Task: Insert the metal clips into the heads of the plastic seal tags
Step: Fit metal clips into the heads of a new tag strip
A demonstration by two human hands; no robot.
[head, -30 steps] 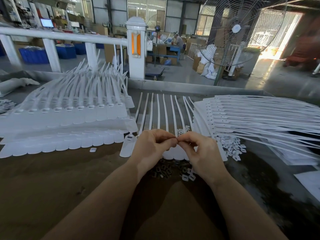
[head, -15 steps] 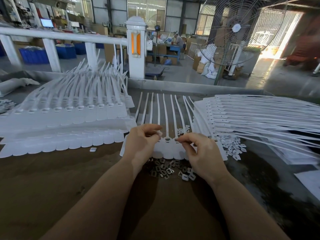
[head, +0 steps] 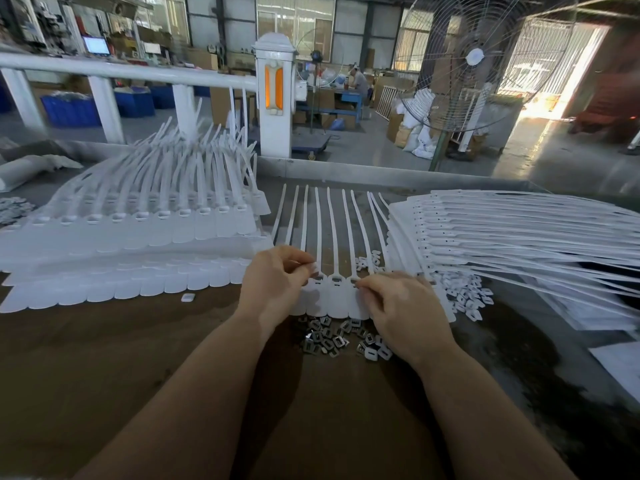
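A row of several white plastic seal tags (head: 335, 296) lies side by side in the middle of the table, tails pointing away from me. My left hand (head: 277, 282) hovers over the row's left end with fingers curled, pinching something small at a tag head. My right hand (head: 398, 306) rests on the row's right end, thumb and forefinger pinched at a tag head; what they hold is hidden. A small heap of metal clips (head: 329, 337) lies just in front of the tags, between my wrists.
A large stack of tags (head: 138, 233) fills the left of the brown table (head: 104, 358). Another fanned stack (head: 502, 233) lies at the right, with white plastic caps (head: 467, 299) beside it. One loose cap (head: 187, 297) lies at the left. A floor fan (head: 464, 64) stands beyond the table.
My hands, pinched together over the row's middle a second ago, have parted: the left went to the row's left end, the right lowered onto tag heads at the right.
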